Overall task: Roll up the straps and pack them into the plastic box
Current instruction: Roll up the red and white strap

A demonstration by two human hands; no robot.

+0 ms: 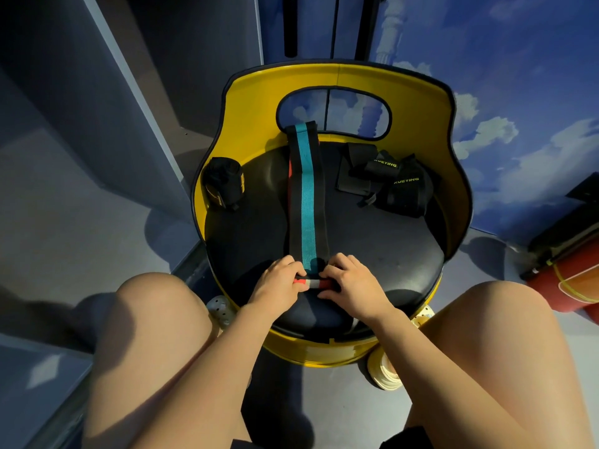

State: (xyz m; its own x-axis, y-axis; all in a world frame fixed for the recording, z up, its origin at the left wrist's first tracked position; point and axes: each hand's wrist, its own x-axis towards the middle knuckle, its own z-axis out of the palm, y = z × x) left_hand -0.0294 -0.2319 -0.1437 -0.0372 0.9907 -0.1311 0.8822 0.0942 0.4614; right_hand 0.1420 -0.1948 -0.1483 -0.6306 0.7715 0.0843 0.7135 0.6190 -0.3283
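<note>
- Head view looks down on a long strap [306, 202], black with a teal stripe, lying flat along a dark seat cushion [382, 251] and running up the yellow chair back [256, 102].
- Its near end is turned into a small tight roll [312, 282], showing red and grey, at the front of the cushion.
- Left hand [278, 280] and right hand [350, 283] both pinch that roll, fingers curled narrow around its two ends.
- The webbing looks light, soft and limp, likely a bit springy; the roll would probably loosen if released, so holding at both edges seems wise.
- A black rolled strap [223, 183] sits at the left of the seat; loose black straps [389, 179] lie in a heap at the right.
- No plastic box is visible.
- The cushion looks padded and slightly domed; the floor [64, 228] is grey, and a wall with painted clouds [518, 92] stands behind.
</note>
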